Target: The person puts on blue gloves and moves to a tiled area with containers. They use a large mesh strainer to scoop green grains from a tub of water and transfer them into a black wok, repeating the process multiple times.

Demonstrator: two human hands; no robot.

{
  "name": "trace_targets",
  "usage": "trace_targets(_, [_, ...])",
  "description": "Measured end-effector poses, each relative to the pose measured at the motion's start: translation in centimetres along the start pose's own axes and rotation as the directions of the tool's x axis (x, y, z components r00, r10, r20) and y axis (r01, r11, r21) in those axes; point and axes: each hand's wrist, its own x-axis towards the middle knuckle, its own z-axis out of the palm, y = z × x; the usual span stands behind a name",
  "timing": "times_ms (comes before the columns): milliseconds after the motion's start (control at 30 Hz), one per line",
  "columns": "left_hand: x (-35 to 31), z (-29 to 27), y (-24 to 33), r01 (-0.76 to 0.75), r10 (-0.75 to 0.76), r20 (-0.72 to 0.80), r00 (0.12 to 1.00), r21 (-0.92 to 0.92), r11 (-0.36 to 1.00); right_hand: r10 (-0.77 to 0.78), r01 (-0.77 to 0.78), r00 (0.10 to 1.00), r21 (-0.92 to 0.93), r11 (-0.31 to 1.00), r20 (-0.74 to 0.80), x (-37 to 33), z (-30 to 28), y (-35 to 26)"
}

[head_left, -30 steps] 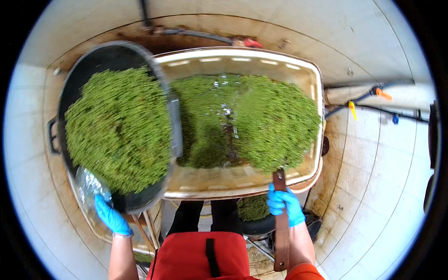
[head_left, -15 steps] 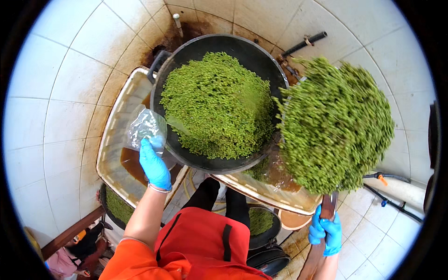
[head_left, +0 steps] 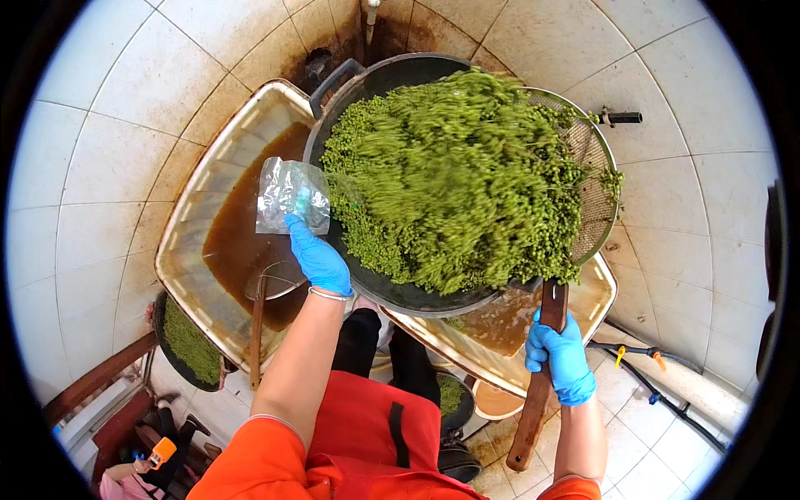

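Note:
My right hand [head_left: 562,357], in a blue glove, is closed around the wooden handle [head_left: 532,417] of a large mesh strainer [head_left: 593,162]. The strainer is over the right side of a big dark pot [head_left: 408,73]. A heap of small green berries, like green peppercorns [head_left: 450,187], spreads from the strainer across the pot, blurred by motion on top. At the pot's left edge, my gloved left hand [head_left: 321,258] grips a clear plastic bag [head_left: 292,196]; its fingertips are partly behind the plastic.
Under the pot, a whitish tub [head_left: 196,200] holds brown liquid [head_left: 250,196]. A second wooden-handled strainer [head_left: 258,321] leans in it. Containers of green material [head_left: 190,342] stand below. Tiled walls [head_left: 125,158] enclose the back; a pipe stub [head_left: 621,117] juts out right. Another person [head_left: 137,475] is at lower left.
The loaded strainer has swung left from beside the pot to over it, and berries are now moving onto the pot's heap. My view has shifted; the left hand still grips the plastic bag.

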Motion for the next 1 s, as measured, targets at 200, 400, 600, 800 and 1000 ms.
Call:
trace_targets(200, [-0.2,-0.1,-0.2,-0.037,0.036,-0.035,0.999,-0.007,0.999,-0.151,0.136,0.986,-0.172,0.976,-0.075,0.6,1.8,0.0])
trace_targets(400, [-0.4,0.1,-0.6,-0.069,0.071,-0.049,0.996,0.049,0.996,-0.669,0.426,0.736,-0.696,0.578,-0.105,3.9,1.5,0.5])
trace_targets(600, [-1.0,-0.1,0.5,-0.071,0.070,0.016,0.997,0.142,0.987,-0.662,0.437,0.733,-0.637,0.635,-0.156,1.5,0.6,-1.1])
trace_targets(800, [-5.3,-3.0,0.7,-0.324,0.207,0.346,0.915,0.328,0.887,-0.274,0.215,0.945,-0.291,0.932,-0.178,-4.0,-0.3,0.2])
trace_targets(1000, [-8.7,-4.5,0.5,-0.521,0.278,0.636,0.720,0.230,0.822,-0.626,0.414,0.780,-0.752,0.513,0.003,4.7,0.5,-0.3])
